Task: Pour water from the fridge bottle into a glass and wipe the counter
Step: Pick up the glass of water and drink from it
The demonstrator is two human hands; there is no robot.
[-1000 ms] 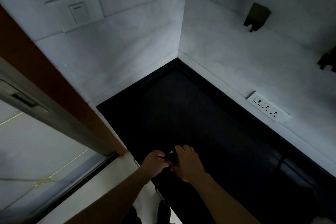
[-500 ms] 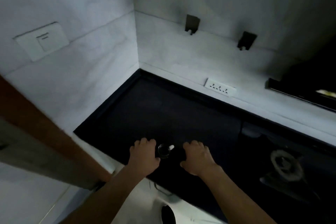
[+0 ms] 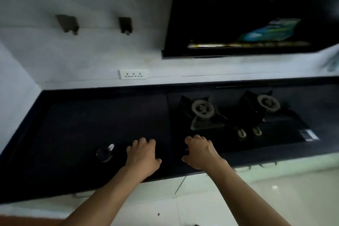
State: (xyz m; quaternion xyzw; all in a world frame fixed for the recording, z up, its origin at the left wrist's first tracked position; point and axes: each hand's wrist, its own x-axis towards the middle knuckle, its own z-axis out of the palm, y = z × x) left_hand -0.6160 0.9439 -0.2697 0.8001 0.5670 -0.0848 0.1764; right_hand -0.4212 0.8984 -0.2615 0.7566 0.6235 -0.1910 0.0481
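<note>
Early in the task, by the look of things: dark counter spanning the scene left to right below a pale wall, no bottle and no cloth anywhere in sight, so fetching from the fridge, pouring and wiping all judged still to come. Only a glass set out so far, upright on the counter toward the near left, too dim to say whether any water inside. Gas hob sunk into the counter to the right, two burners and two knobs, a dark hood above. Left hand palm down over the counter just right of the glass, apart from it, fingers loosely curled and holding nothing. Right hand likewise empty and half-curled, over the near left corner of the hob. Against the frame half a second back: then one hand on each side of the glass, close by it; now both to its right, view swung rightward to take in the whole hob and hood, corner of the wall gone from sight.
</note>
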